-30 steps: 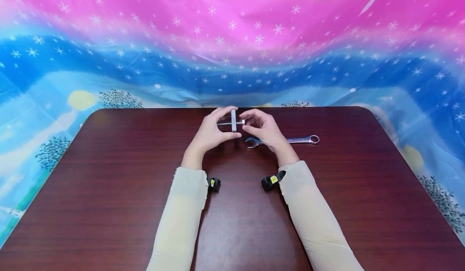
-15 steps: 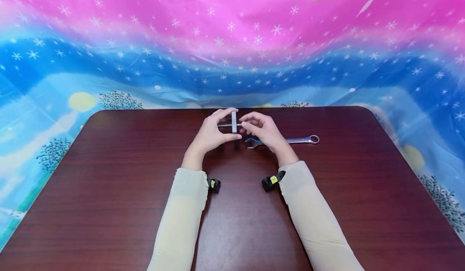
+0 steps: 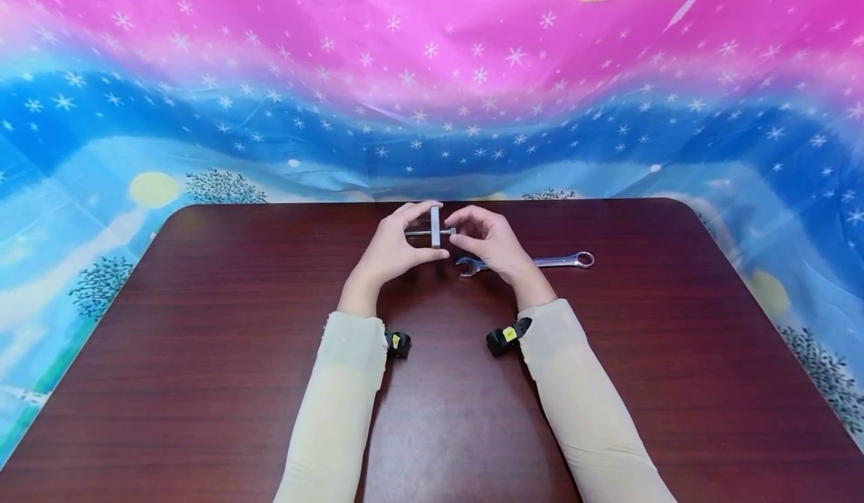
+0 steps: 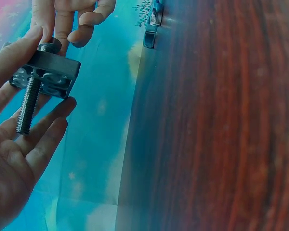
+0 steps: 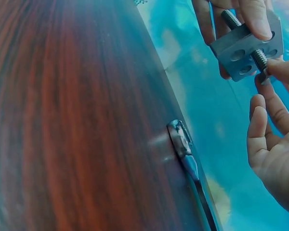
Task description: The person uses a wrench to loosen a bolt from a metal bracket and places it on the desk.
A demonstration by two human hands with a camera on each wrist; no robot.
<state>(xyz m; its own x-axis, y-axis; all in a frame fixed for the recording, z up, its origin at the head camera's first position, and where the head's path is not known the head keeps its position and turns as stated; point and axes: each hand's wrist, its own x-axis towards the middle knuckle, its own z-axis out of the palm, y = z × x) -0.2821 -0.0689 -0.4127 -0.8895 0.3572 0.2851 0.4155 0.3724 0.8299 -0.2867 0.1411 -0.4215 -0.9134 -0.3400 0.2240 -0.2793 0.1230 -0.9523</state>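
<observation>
My left hand grips a grey metal block by its opposite edges, above the far part of the table. A long threaded bolt runs through the block and sticks out on both sides. The block also has several other holes, visible in the right wrist view. At the bolt's head end, the thumb and index finger of my right hand pinch it. The remaining right fingers are loosely bent. A combination wrench lies on the table, partly hidden behind my right hand and wrist.
The dark red-brown wooden table has its far edge just behind my hands. Beyond it hangs a pink and blue cloth with a snowflake print. Black wrist cameras sit at both cuffs.
The right thumb and fingers have shifted slightly around the bolt head, covering it more half a second ago and showing it again now. My left hand, the block and the wrench stay put.
</observation>
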